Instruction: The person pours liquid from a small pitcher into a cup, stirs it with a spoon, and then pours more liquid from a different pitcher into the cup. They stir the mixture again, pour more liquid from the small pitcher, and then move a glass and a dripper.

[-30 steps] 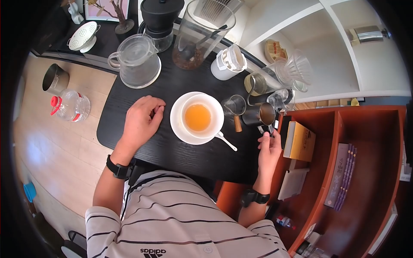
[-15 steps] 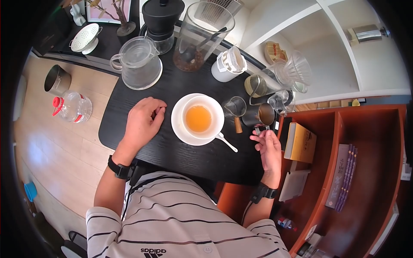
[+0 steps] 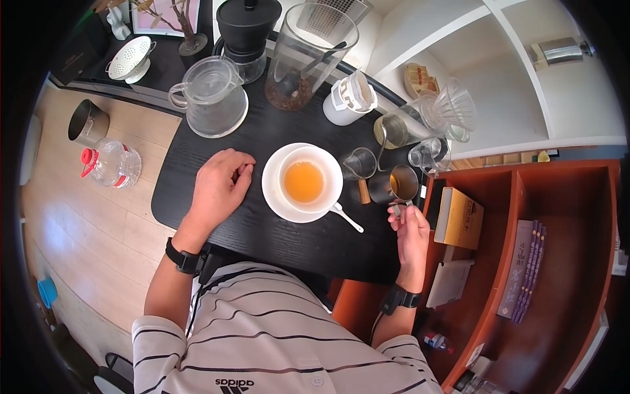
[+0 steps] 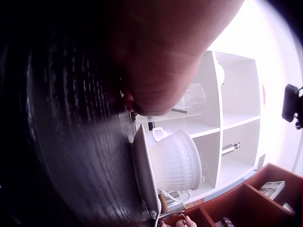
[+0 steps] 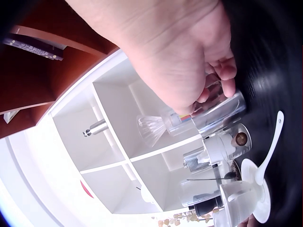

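A white cup (image 3: 304, 184) of amber liquid stands on a white saucer (image 3: 274, 205), with a white spoon (image 3: 348, 218) lying at its right edge. My left hand (image 3: 223, 184) rests on the black table left of the saucer, fingers loosely curled around nothing. On the right, my right hand (image 3: 412, 238) pinches the handle of a metal cup (image 3: 388, 186). In the right wrist view, the fingers partly cover the shiny metal cup (image 5: 221, 116). Beside it stands a small glass pitcher with a wooden handle (image 3: 364, 191).
Along the back stand a lidded glass server (image 3: 213, 98), a black grinder (image 3: 247, 29), a tall glass jar (image 3: 292, 98) and a white cup with a drip bag (image 3: 346, 111). Glassware (image 3: 453, 108) crowds the right rear. A red-brown shelf (image 3: 502, 262) borders the right side.
My right hand has shifted slightly and its fingers have closed on the metal cup's handle. That cup has moved a little toward me. My left hand has stayed put.
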The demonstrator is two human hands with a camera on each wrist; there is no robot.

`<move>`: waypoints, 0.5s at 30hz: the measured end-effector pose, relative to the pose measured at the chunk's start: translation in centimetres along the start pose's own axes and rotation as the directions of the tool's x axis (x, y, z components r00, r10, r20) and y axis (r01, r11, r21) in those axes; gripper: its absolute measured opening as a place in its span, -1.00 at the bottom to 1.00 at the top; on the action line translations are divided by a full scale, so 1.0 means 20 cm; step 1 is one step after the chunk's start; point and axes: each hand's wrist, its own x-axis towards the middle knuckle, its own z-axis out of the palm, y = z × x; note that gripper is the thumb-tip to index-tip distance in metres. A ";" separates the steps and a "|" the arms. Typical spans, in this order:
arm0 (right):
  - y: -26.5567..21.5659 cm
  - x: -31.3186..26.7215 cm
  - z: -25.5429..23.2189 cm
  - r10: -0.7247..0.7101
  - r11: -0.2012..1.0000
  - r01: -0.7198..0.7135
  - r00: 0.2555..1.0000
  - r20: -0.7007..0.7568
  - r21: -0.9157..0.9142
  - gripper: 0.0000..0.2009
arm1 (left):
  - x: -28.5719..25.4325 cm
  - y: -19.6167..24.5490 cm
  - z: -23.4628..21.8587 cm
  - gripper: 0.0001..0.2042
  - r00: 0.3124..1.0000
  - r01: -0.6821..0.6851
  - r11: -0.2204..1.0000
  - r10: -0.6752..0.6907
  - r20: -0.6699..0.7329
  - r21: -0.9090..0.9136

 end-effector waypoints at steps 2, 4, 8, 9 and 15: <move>-0.03 -0.04 0.01 0.003 0.999 -0.005 0.999 -0.037 -0.034 -0.63 | 0.00 0.00 0.00 -0.91 1.000 -0.005 1.000 0.005 0.001 0.004; -0.04 -0.07 -0.03 -0.014 0.999 0.013 0.999 -0.044 -0.036 -0.64 | 0.00 0.00 0.00 -0.91 1.000 -0.010 1.000 0.010 0.000 0.009; -0.11 -0.14 -0.07 -0.034 0.995 0.024 0.995 -0.094 -0.099 -0.66 | 0.00 0.00 0.00 -0.90 1.000 -0.008 1.000 0.008 0.001 0.000; -0.14 -0.16 -0.08 -0.040 0.991 0.026 0.993 -0.108 -0.129 -0.66 | 0.00 0.00 0.00 -0.90 1.000 -0.014 1.000 0.014 -0.003 0.001; -0.28 -0.27 -0.13 -0.085 0.965 0.054 0.990 -0.113 -0.256 -0.59 | 0.00 -0.01 0.00 -0.91 1.000 -0.005 1.000 0.005 0.007 0.001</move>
